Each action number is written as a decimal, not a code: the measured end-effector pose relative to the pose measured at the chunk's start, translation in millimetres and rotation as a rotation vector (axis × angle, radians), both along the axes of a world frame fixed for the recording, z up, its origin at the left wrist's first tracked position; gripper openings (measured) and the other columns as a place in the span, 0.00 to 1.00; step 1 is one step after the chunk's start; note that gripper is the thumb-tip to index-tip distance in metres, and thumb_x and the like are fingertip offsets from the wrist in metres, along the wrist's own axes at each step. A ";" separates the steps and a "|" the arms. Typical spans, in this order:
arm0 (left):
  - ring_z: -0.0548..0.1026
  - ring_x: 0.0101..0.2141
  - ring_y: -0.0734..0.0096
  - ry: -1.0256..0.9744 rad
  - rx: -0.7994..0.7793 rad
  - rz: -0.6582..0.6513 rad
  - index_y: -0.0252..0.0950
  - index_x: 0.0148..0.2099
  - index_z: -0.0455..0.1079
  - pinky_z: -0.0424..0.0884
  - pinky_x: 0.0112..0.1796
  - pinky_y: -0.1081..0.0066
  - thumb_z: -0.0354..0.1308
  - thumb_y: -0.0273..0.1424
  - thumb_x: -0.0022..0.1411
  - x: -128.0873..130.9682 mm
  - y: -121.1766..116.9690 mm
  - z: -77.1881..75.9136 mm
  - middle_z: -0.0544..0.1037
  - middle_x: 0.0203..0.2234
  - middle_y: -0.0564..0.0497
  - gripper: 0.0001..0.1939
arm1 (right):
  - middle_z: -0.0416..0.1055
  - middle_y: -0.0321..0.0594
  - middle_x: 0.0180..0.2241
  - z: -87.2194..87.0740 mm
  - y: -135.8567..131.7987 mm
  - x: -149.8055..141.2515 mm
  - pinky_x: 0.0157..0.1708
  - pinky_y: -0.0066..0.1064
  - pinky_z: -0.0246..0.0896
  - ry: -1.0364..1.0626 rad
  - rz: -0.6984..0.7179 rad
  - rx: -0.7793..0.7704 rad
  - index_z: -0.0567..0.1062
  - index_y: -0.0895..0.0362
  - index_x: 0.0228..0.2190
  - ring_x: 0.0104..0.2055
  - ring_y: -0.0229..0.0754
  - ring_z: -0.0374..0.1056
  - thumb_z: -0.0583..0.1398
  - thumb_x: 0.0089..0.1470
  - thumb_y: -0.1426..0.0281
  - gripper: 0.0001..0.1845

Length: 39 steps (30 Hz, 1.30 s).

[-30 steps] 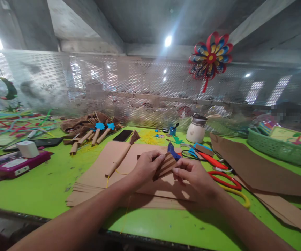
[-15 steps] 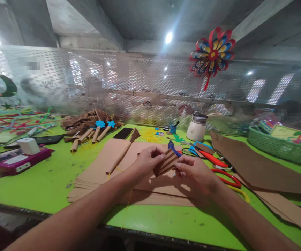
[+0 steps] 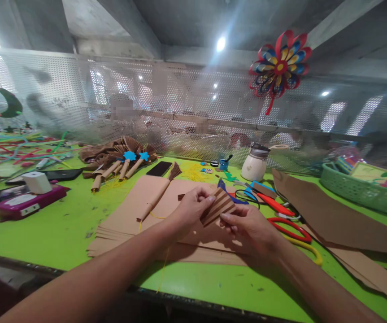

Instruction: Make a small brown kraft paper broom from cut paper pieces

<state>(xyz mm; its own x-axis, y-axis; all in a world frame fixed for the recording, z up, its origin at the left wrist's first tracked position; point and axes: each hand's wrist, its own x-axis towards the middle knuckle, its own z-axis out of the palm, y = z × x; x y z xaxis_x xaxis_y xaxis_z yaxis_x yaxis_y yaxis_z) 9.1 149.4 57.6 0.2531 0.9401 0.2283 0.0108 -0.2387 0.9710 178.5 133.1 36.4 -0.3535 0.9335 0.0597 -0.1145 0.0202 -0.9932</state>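
Note:
A strip of pleated brown paper (image 3: 217,208) is held above a stack of tan paper sheets (image 3: 119,224). My left hand (image 3: 193,208) pinches its left part between thumb and fingers, and a dark folded end sticks out to the left of that hand. The lower right edge is pinched by my right hand (image 3: 243,220), its thumb on top. On the stack, left of my hands, lies a rolled paper handle (image 3: 154,200) with a pleated, brush-like top and yellow thread on it. Behind the pleated paper is a blue glue gun (image 3: 233,193), partly covered.
Red-handled and yellow-handled scissors (image 3: 290,229) lie to the right, beside large brown paper sheets (image 3: 328,220) and a green basket (image 3: 354,188). A white jar (image 3: 254,166) and a phone (image 3: 159,168) sit behind. Finished paper fans (image 3: 126,163) and a purple power strip (image 3: 30,202) are at left.
The right fingers have shifted along the pleated paper to its lower edge, and more of its striped folds now show fanned out. The left hand keeps its pinch. The view has tilted slightly.

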 end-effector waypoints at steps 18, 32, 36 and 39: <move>0.68 0.26 0.74 -0.177 -0.248 -0.209 0.33 0.31 0.64 0.61 0.28 0.73 0.63 0.36 0.48 -9.0 9.7 -5.2 0.70 0.24 0.53 0.15 | 0.66 0.36 0.21 -1.5 4.5 6.1 0.21 0.27 0.51 -0.001 -0.047 0.052 0.73 0.61 0.23 0.21 0.32 0.57 0.65 0.44 0.65 0.11; 0.74 0.29 0.69 -0.151 -0.306 -0.412 0.33 0.36 0.63 0.70 0.27 0.71 0.61 0.36 0.52 -10.9 3.8 -2.8 0.75 0.30 0.46 0.14 | 0.65 0.33 0.18 6.2 11.4 9.9 0.21 0.26 0.50 0.029 -0.178 0.044 0.70 0.59 0.19 0.19 0.32 0.56 0.66 0.42 0.62 0.14; 0.76 0.29 0.67 -0.123 -0.317 -0.391 0.34 0.38 0.62 0.71 0.26 0.71 0.60 0.38 0.54 -11.3 6.4 -3.8 0.76 0.32 0.44 0.15 | 0.65 0.33 0.17 5.4 11.5 9.0 0.21 0.26 0.50 0.032 -0.169 0.049 0.70 0.59 0.19 0.19 0.31 0.56 0.65 0.44 0.62 0.14; 0.75 0.26 0.70 -0.128 -0.317 -0.345 0.34 0.36 0.60 0.71 0.24 0.72 0.60 0.37 0.53 -11.8 7.7 -3.6 0.76 0.31 0.46 0.15 | 0.64 0.33 0.17 4.4 11.8 8.6 0.20 0.26 0.49 0.016 -0.182 0.065 0.70 0.59 0.19 0.19 0.32 0.56 0.65 0.44 0.62 0.14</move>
<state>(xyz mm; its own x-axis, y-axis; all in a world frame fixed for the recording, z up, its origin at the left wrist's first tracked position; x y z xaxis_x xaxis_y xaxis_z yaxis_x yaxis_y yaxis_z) -2.8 157.2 53.9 0.5512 0.8344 -0.0058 -0.1415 0.1003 0.9848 187.2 144.9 40.7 -0.1780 0.9759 0.1261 -0.1194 0.1058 -0.9872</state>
